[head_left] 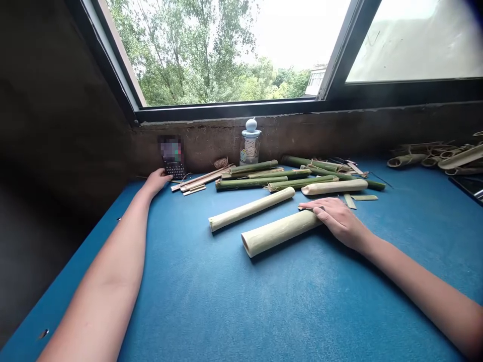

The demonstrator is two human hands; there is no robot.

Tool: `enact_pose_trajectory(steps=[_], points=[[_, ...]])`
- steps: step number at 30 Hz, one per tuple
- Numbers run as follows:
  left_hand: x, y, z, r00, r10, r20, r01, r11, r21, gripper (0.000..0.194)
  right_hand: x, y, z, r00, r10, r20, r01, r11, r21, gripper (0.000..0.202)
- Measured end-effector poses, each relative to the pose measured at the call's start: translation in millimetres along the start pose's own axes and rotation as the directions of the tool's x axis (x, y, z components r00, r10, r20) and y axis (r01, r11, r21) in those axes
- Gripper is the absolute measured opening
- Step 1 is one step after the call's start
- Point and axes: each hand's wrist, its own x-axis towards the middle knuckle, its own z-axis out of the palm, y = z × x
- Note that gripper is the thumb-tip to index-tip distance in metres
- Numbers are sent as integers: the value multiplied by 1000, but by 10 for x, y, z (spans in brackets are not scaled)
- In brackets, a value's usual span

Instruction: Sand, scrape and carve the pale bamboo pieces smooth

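Note:
My left hand (156,182) reaches to the back left of the blue table, its fingers at the lower edge of a dark device with a screen and keys (172,157) that leans on the wall. Over the right end of a thick, pale, peeled bamboo tube (281,232) rests my right hand (337,218), with a small dark, thin object (310,208) under its fingers. Behind that tube lies a thinner peeled tube (252,208), touched by neither hand. What the left fingertips grip is too small to make out.
Green bamboo pieces (251,183) and thin strips (206,178) lie along the back. A lidded glass jar (249,146) stands by the wall under the window. More bamboo pieces (462,157) are heaped at the far right, near a dark flat object (468,187).

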Motion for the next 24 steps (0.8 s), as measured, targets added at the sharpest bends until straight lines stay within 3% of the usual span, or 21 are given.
enact_pose_trajectory(steps=[5, 10, 18, 24], points=[[9, -14, -5, 1000, -2, 11, 2, 1000, -3, 45, -1, -116, 19, 997, -55, 52, 54, 998, 18, 45], [26, -16, -19, 1000, -3, -8, 2, 1000, -16, 37, 8, -80, -21, 1000, 5, 29, -6, 1000, 26, 46], [68, -40, -3, 999, -25, -49, 23, 999, -36, 32, -65, -436, 13, 993, -89, 75, 84, 994, 77, 44], [27, 22, -1, 998, -21, -58, 22, 1000, 15, 33, -19, -271, -21, 993, -85, 85, 80, 995, 61, 45]])
